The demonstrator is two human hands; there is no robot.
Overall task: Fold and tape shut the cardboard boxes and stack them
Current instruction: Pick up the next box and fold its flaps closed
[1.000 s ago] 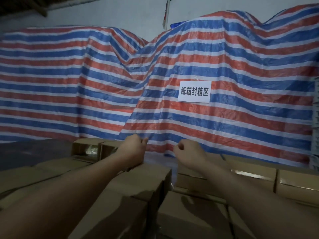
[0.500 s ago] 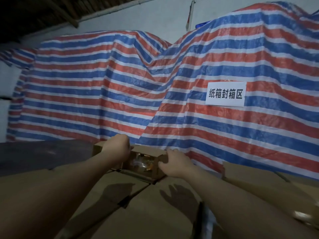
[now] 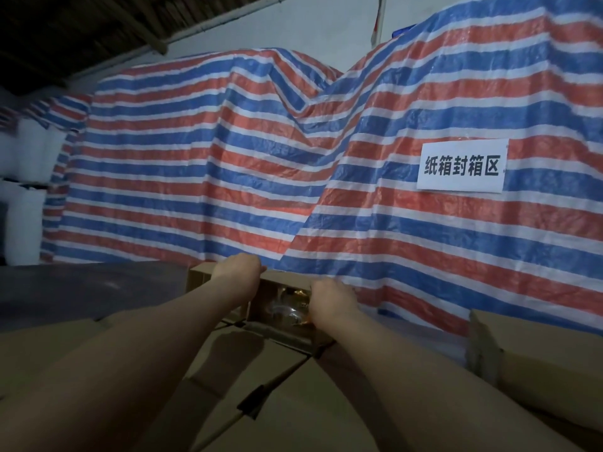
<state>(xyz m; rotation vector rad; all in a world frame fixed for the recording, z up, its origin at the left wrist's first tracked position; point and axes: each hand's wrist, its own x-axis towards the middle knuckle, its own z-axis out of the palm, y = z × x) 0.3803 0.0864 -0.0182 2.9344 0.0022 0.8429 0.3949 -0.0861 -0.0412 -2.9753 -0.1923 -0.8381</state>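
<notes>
Left hand [image 3: 237, 270] and right hand [image 3: 329, 296] gripping small cardboard box [image 3: 280, 309] atop stacked boxes [image 3: 293, 402], striped tarpaulin [image 3: 228, 164] behind

You've got a small brown cardboard box [image 3: 280, 308] out at arm's reach, lying on its side on top of the flat cardboard boxes [image 3: 293, 402] under your arms. Its glossy taped face is turned towards you, catching a bit of light. Your left hand [image 3: 236, 269] curls over its top edge near the left end, and your right hand [image 3: 329, 298] grips the right end, covering that corner. The boxes beneath sit packed side by side, with dark seams running between them. Off to your right, another brown box [image 3: 538, 350] stands with a tape strip down its near corner.
</notes>
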